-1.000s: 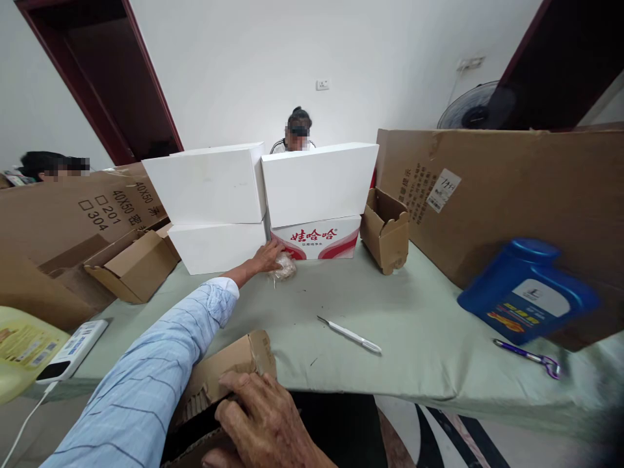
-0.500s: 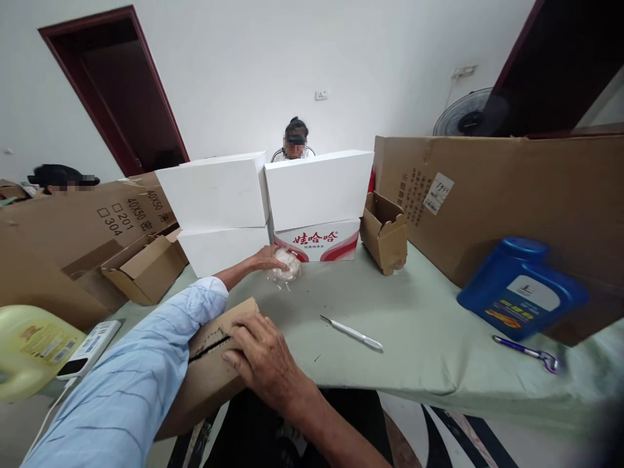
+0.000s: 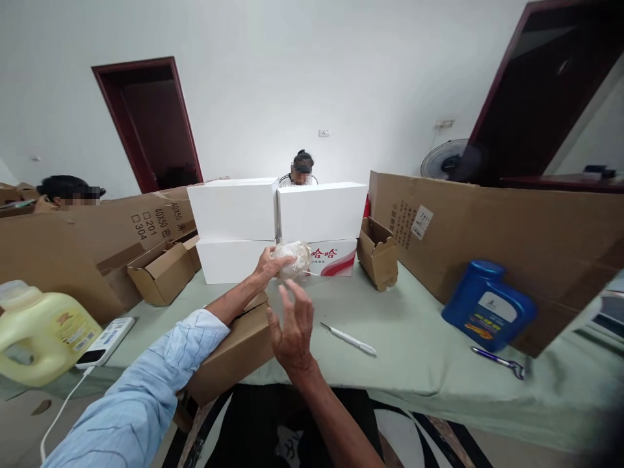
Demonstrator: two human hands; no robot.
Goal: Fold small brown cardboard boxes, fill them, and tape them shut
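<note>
My left hand [image 3: 266,265] is raised above the table and grips a clear plastic-wrapped bundle [image 3: 292,258] with pale contents. Just below it, my right hand [image 3: 291,325] is lifted with its fingers spread, holding nothing. A brown cardboard box [image 3: 234,354] rests on the near table edge under my left forearm. A thin white-handled tool [image 3: 348,338] lies on the pale green table cover [image 3: 414,325] to the right of my hands.
Stacked white boxes [image 3: 277,214] stand at the back, flanked by small open cartons [image 3: 163,273] [image 3: 377,253] and large cardboard sheets [image 3: 511,240]. A blue jug [image 3: 487,305], purple scissors [image 3: 502,361], a yellow jug [image 3: 39,331] and a power bank [image 3: 104,341] lie around. A person sits behind the boxes.
My left hand has lifted the wrapped bundle off the table towards me. My right hand has let go of the cardboard box and risen, fingers spread, under the bundle.
</note>
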